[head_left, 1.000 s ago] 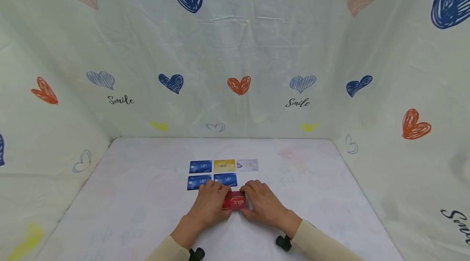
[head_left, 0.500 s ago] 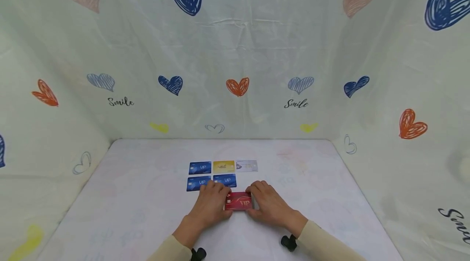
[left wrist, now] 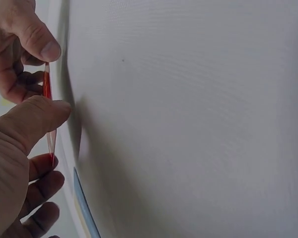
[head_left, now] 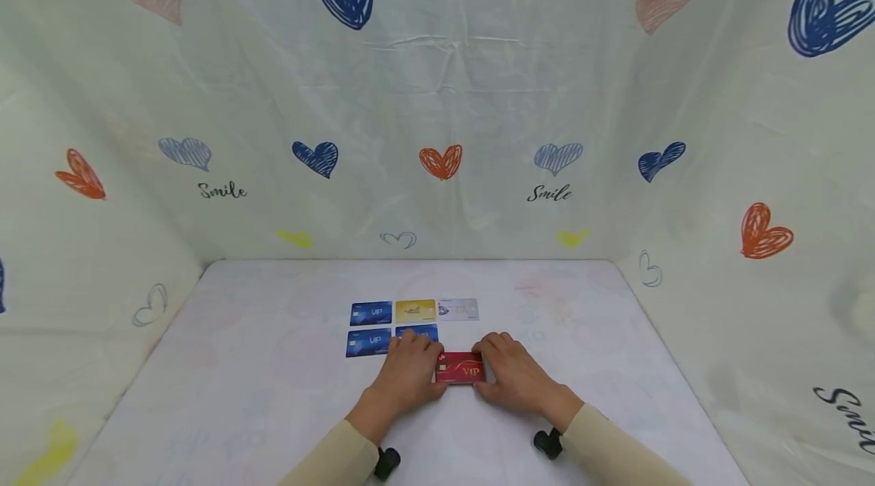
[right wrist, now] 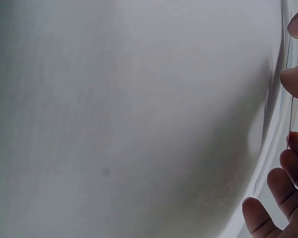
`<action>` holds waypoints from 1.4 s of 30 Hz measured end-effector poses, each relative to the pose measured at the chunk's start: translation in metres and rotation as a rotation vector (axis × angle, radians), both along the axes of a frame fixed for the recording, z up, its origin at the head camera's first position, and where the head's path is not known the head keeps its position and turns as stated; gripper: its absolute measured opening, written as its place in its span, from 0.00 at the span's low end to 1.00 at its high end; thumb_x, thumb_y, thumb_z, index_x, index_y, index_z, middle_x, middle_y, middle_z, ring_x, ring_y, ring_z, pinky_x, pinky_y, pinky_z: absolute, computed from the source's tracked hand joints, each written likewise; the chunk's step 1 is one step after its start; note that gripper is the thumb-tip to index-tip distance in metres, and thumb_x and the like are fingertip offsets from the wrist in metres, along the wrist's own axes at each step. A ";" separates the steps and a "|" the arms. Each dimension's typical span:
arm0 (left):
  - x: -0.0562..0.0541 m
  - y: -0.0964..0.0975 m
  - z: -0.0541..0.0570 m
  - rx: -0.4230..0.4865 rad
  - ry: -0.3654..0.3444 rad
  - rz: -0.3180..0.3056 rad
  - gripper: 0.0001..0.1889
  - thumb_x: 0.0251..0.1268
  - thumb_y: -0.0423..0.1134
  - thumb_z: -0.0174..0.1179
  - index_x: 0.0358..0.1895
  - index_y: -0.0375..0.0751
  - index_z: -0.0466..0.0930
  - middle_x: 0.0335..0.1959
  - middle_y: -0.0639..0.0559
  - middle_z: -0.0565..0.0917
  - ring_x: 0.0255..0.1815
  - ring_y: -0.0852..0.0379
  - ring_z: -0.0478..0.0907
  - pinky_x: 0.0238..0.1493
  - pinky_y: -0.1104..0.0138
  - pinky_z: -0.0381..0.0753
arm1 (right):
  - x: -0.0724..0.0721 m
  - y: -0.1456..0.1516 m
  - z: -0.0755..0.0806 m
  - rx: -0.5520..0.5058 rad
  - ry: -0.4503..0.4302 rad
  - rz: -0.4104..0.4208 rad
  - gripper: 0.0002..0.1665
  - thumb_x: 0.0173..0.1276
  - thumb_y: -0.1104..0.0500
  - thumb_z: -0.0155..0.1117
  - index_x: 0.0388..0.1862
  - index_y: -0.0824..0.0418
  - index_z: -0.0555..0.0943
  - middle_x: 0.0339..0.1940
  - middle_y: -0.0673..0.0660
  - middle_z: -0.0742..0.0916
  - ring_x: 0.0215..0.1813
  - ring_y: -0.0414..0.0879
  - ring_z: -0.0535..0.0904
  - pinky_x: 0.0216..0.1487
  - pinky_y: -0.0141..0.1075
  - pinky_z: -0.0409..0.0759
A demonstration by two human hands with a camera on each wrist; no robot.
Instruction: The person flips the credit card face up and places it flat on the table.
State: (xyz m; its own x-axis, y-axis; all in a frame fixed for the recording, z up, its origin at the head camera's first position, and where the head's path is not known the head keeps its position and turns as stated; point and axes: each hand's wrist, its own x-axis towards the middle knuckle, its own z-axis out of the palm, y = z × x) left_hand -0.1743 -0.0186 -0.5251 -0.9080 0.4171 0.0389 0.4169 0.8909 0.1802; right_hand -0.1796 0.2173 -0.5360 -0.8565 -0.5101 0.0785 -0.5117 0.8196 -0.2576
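Observation:
A red VIP card [head_left: 461,369] lies flat between the two hands at the middle of the table. My left hand [head_left: 410,366] pinches its left end between thumb and fingers, while my right hand [head_left: 514,374] pinches the right end. In the left wrist view the card shows edge-on as a thin red strip [left wrist: 47,87], above the white table surface. Just behind the hands, blue VIP cards lie at top left [head_left: 371,313], bottom left [head_left: 368,342] and bottom right [head_left: 418,331], the last partly covered by my left fingers. A yellow card [head_left: 415,310] and a silver card [head_left: 459,309] complete the back row.
The white table [head_left: 273,395] reaches back to a hanging white sheet [head_left: 478,91] printed with hearts and "Smile". More sheet hangs along both sides. Small black devices sit at the left wrist [head_left: 386,463] and right wrist [head_left: 548,443].
Both hands have moved to the right with the red card, and slightly away over the last half second. The right hand spread outward first, uncovering more of the card. The other cards stay put.

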 end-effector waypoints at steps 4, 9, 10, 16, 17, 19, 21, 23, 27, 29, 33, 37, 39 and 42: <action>-0.002 0.006 -0.002 -0.008 0.000 -0.010 0.35 0.55 0.60 0.78 0.64 0.46 0.84 0.56 0.49 0.84 0.58 0.49 0.73 0.62 0.50 0.75 | -0.002 0.005 -0.002 0.015 -0.020 -0.012 0.30 0.64 0.46 0.77 0.62 0.56 0.80 0.55 0.49 0.82 0.54 0.43 0.73 0.61 0.48 0.80; -0.005 0.014 -0.005 -0.014 0.001 0.008 0.35 0.58 0.59 0.77 0.66 0.46 0.83 0.57 0.49 0.84 0.58 0.49 0.73 0.61 0.52 0.75 | -0.005 0.010 -0.003 0.005 -0.013 -0.034 0.30 0.64 0.47 0.77 0.61 0.57 0.81 0.54 0.49 0.83 0.53 0.43 0.73 0.59 0.48 0.81; -0.006 0.016 -0.005 -0.014 0.004 0.015 0.35 0.59 0.59 0.76 0.67 0.46 0.82 0.58 0.49 0.84 0.58 0.49 0.73 0.61 0.52 0.75 | -0.006 0.010 -0.003 -0.002 -0.012 -0.041 0.30 0.64 0.47 0.77 0.61 0.57 0.81 0.54 0.49 0.83 0.53 0.44 0.73 0.59 0.48 0.80; -0.006 0.024 -0.007 -0.017 0.026 0.051 0.35 0.62 0.57 0.75 0.70 0.45 0.80 0.59 0.47 0.83 0.60 0.47 0.72 0.62 0.51 0.76 | -0.010 0.013 -0.003 -0.018 -0.004 -0.078 0.33 0.66 0.48 0.77 0.64 0.61 0.80 0.57 0.54 0.83 0.56 0.48 0.76 0.62 0.51 0.80; -0.005 0.025 -0.007 -0.022 0.029 0.052 0.35 0.63 0.57 0.75 0.70 0.46 0.80 0.60 0.47 0.83 0.61 0.47 0.73 0.62 0.51 0.76 | -0.009 0.012 -0.002 -0.008 0.000 -0.085 0.34 0.66 0.47 0.77 0.65 0.61 0.80 0.58 0.55 0.83 0.57 0.49 0.77 0.62 0.51 0.80; -0.002 0.026 -0.006 -0.034 0.032 0.039 0.34 0.63 0.57 0.74 0.69 0.46 0.81 0.61 0.48 0.83 0.63 0.47 0.73 0.63 0.50 0.76 | -0.007 0.011 0.000 0.025 0.013 -0.097 0.35 0.66 0.47 0.78 0.67 0.61 0.80 0.60 0.56 0.83 0.59 0.50 0.77 0.63 0.51 0.81; 0.002 0.026 -0.006 -0.048 0.031 0.004 0.32 0.64 0.57 0.73 0.68 0.46 0.82 0.64 0.49 0.82 0.66 0.47 0.73 0.66 0.49 0.76 | -0.002 0.009 0.003 0.059 0.027 -0.093 0.37 0.65 0.46 0.79 0.67 0.61 0.80 0.62 0.57 0.83 0.61 0.52 0.78 0.64 0.53 0.80; 0.007 0.027 -0.005 -0.063 0.020 -0.049 0.32 0.66 0.57 0.72 0.69 0.47 0.81 0.67 0.51 0.81 0.70 0.47 0.73 0.70 0.47 0.74 | 0.004 0.007 0.006 0.104 0.039 -0.073 0.37 0.66 0.45 0.78 0.68 0.61 0.80 0.64 0.57 0.84 0.64 0.53 0.78 0.65 0.53 0.80; 0.015 0.028 -0.004 -0.101 -0.034 -0.156 0.34 0.70 0.60 0.67 0.74 0.49 0.77 0.76 0.54 0.76 0.78 0.50 0.69 0.77 0.46 0.68 | 0.016 0.004 0.009 0.196 0.067 0.008 0.36 0.69 0.42 0.74 0.70 0.59 0.80 0.67 0.55 0.84 0.67 0.53 0.78 0.65 0.54 0.80; 0.019 0.029 -0.004 -0.119 -0.070 -0.188 0.37 0.71 0.63 0.63 0.77 0.49 0.73 0.79 0.55 0.72 0.82 0.51 0.66 0.80 0.45 0.64 | 0.020 0.004 0.008 0.239 0.077 0.031 0.36 0.72 0.41 0.71 0.71 0.58 0.80 0.68 0.54 0.84 0.69 0.53 0.78 0.67 0.53 0.79; 0.020 0.031 -0.005 -0.134 -0.139 -0.203 0.42 0.72 0.69 0.57 0.81 0.47 0.67 0.83 0.53 0.66 0.85 0.52 0.60 0.83 0.45 0.58 | 0.020 0.004 0.004 0.271 0.056 0.031 0.37 0.76 0.40 0.65 0.74 0.59 0.77 0.73 0.55 0.82 0.74 0.54 0.76 0.73 0.55 0.75; 0.017 0.032 -0.006 -0.136 -0.165 -0.187 0.47 0.70 0.73 0.56 0.81 0.44 0.65 0.84 0.49 0.65 0.86 0.50 0.58 0.84 0.45 0.56 | 0.013 0.002 0.002 0.257 0.017 0.023 0.38 0.77 0.40 0.63 0.76 0.60 0.75 0.76 0.56 0.79 0.77 0.55 0.73 0.76 0.58 0.71; 0.014 0.033 -0.006 -0.140 -0.160 -0.181 0.49 0.68 0.74 0.56 0.81 0.43 0.65 0.84 0.48 0.65 0.86 0.49 0.58 0.84 0.45 0.56 | 0.008 0.000 0.001 0.246 0.008 0.021 0.38 0.78 0.40 0.63 0.77 0.60 0.74 0.77 0.57 0.78 0.78 0.56 0.72 0.77 0.59 0.70; 0.008 0.034 -0.008 -0.165 -0.143 -0.180 0.51 0.66 0.77 0.56 0.81 0.43 0.65 0.84 0.47 0.65 0.86 0.49 0.58 0.84 0.44 0.55 | 0.002 -0.001 -0.001 0.237 -0.003 0.013 0.38 0.79 0.40 0.61 0.77 0.61 0.73 0.78 0.58 0.77 0.79 0.56 0.71 0.78 0.59 0.69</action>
